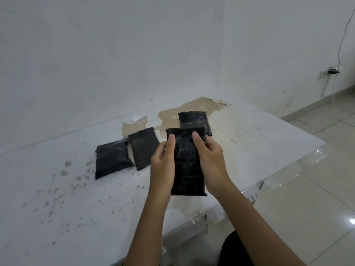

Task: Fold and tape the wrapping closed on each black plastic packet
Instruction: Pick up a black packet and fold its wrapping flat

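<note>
The person holds one black packet (187, 162) upright above the desk (259, 135), near its right edge. The left hand (163, 166) and right hand (211, 164) each grip a long side, thumbs pressed on the front near the top. The step in hand looks like folding the wrapping flap down — taping comes next, though no tape roll is visible. Three other packets (143, 147) lie toward the desk's far edge.
</note>
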`<action>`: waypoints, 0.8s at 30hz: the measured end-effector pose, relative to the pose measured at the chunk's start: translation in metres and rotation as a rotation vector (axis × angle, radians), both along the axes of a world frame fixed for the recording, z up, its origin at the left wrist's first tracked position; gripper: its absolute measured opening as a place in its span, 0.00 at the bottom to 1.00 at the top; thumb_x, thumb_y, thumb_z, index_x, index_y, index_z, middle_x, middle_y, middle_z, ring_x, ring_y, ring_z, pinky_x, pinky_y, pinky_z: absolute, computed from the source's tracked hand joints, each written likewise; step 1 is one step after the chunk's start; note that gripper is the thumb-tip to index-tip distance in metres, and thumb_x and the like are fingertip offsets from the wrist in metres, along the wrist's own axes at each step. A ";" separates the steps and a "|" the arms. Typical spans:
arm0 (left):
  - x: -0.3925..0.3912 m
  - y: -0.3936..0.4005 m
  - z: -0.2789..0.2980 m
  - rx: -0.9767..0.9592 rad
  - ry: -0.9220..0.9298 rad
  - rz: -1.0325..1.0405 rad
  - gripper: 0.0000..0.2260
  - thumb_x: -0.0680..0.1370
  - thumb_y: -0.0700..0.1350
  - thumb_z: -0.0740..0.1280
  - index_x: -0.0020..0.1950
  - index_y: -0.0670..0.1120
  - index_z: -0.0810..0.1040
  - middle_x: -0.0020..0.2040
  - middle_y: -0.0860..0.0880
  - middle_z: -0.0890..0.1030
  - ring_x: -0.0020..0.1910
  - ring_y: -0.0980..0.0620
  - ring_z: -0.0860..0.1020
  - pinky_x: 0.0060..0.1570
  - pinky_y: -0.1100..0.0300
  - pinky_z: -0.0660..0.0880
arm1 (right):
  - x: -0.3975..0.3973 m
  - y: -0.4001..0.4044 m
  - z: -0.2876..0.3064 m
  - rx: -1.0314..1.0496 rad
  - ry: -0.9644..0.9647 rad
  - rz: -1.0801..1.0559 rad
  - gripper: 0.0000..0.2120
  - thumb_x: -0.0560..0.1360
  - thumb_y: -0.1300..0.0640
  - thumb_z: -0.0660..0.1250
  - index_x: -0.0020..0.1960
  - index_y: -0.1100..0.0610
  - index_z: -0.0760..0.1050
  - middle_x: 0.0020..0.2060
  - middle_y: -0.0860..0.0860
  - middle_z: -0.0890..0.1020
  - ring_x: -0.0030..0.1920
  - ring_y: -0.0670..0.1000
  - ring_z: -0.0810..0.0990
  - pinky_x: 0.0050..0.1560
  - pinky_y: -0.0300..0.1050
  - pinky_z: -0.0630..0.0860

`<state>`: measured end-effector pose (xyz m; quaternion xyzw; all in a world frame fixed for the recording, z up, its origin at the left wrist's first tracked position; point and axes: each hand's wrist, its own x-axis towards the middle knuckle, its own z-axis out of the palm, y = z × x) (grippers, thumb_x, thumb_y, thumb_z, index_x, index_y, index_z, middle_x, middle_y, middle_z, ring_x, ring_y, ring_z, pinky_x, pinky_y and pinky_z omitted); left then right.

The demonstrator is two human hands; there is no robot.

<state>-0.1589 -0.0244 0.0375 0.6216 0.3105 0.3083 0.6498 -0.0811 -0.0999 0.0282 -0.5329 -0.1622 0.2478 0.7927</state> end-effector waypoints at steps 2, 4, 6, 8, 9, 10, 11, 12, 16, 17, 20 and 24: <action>-0.001 0.003 0.002 -0.009 -0.059 0.058 0.21 0.79 0.65 0.66 0.50 0.47 0.82 0.47 0.40 0.82 0.45 0.45 0.80 0.51 0.44 0.80 | -0.004 0.004 0.000 -0.011 -0.007 0.009 0.14 0.80 0.49 0.67 0.53 0.60 0.81 0.47 0.58 0.86 0.50 0.60 0.85 0.55 0.62 0.81; -0.001 0.005 0.002 -0.016 -0.115 0.097 0.16 0.79 0.60 0.68 0.50 0.48 0.83 0.45 0.44 0.83 0.44 0.47 0.80 0.48 0.50 0.79 | -0.008 0.007 0.000 -0.007 -0.014 0.013 0.14 0.80 0.49 0.68 0.53 0.60 0.81 0.48 0.60 0.85 0.50 0.62 0.85 0.56 0.66 0.80; 0.000 0.006 0.000 -0.043 -0.143 0.121 0.11 0.80 0.55 0.70 0.51 0.49 0.85 0.46 0.48 0.86 0.45 0.52 0.84 0.47 0.57 0.81 | -0.011 0.010 0.000 0.004 -0.006 0.002 0.13 0.80 0.50 0.68 0.53 0.60 0.81 0.48 0.61 0.85 0.51 0.63 0.85 0.56 0.67 0.80; 0.000 0.006 -0.003 -0.060 -0.156 0.141 0.08 0.80 0.52 0.71 0.52 0.48 0.85 0.45 0.50 0.87 0.45 0.54 0.86 0.46 0.61 0.82 | -0.011 0.011 0.000 0.006 -0.005 -0.004 0.12 0.80 0.51 0.68 0.54 0.59 0.81 0.48 0.59 0.86 0.50 0.61 0.85 0.56 0.66 0.80; 0.001 0.005 -0.004 -0.076 -0.163 0.149 0.07 0.80 0.51 0.71 0.52 0.48 0.86 0.46 0.50 0.87 0.45 0.54 0.86 0.45 0.61 0.82 | -0.011 0.012 0.000 0.010 -0.007 -0.001 0.10 0.80 0.52 0.68 0.54 0.58 0.81 0.48 0.59 0.86 0.50 0.60 0.85 0.56 0.65 0.80; 0.001 0.005 -0.005 -0.098 -0.171 0.159 0.07 0.80 0.50 0.72 0.52 0.48 0.86 0.46 0.50 0.88 0.46 0.54 0.86 0.45 0.61 0.82 | -0.011 0.012 0.000 0.013 -0.012 0.004 0.09 0.80 0.53 0.68 0.55 0.57 0.81 0.48 0.58 0.86 0.51 0.60 0.86 0.57 0.64 0.80; 0.002 0.005 -0.006 -0.118 -0.182 0.168 0.06 0.80 0.49 0.72 0.52 0.49 0.86 0.46 0.50 0.88 0.46 0.54 0.86 0.44 0.62 0.82 | -0.011 0.012 0.000 0.011 -0.017 0.009 0.08 0.81 0.53 0.67 0.55 0.56 0.81 0.48 0.57 0.86 0.51 0.59 0.86 0.57 0.64 0.80; 0.002 0.005 -0.006 -0.142 -0.194 0.180 0.05 0.80 0.48 0.72 0.53 0.49 0.85 0.46 0.50 0.88 0.47 0.54 0.86 0.45 0.62 0.81 | -0.010 0.012 0.000 0.007 -0.022 0.012 0.07 0.81 0.54 0.67 0.55 0.55 0.81 0.48 0.56 0.86 0.51 0.59 0.86 0.57 0.63 0.81; 0.004 0.007 -0.008 -0.238 -0.230 0.211 0.09 0.78 0.46 0.74 0.59 0.49 0.84 0.52 0.49 0.87 0.51 0.53 0.86 0.54 0.57 0.83 | -0.007 0.012 -0.003 -0.023 -0.028 0.010 0.06 0.82 0.55 0.65 0.54 0.53 0.80 0.47 0.54 0.87 0.50 0.57 0.86 0.55 0.59 0.82; 0.004 0.008 -0.007 -0.266 -0.234 0.206 0.09 0.78 0.45 0.74 0.58 0.50 0.84 0.52 0.49 0.87 0.51 0.53 0.86 0.55 0.55 0.83 | -0.006 0.013 -0.003 -0.026 -0.023 0.008 0.06 0.82 0.55 0.64 0.54 0.52 0.80 0.46 0.53 0.87 0.49 0.57 0.86 0.53 0.58 0.83; 0.004 0.010 -0.005 -0.340 -0.253 0.174 0.07 0.78 0.44 0.75 0.56 0.50 0.85 0.51 0.48 0.88 0.51 0.50 0.86 0.53 0.53 0.83 | -0.003 0.014 -0.003 -0.027 -0.004 0.000 0.07 0.82 0.55 0.64 0.57 0.50 0.79 0.47 0.53 0.86 0.48 0.55 0.86 0.47 0.53 0.84; 0.003 0.014 -0.007 -0.371 -0.259 0.155 0.07 0.78 0.44 0.74 0.55 0.51 0.86 0.50 0.50 0.88 0.50 0.51 0.87 0.52 0.53 0.83 | 0.000 0.015 -0.003 0.000 0.020 0.005 0.08 0.81 0.58 0.65 0.56 0.48 0.80 0.47 0.52 0.86 0.46 0.53 0.85 0.48 0.53 0.83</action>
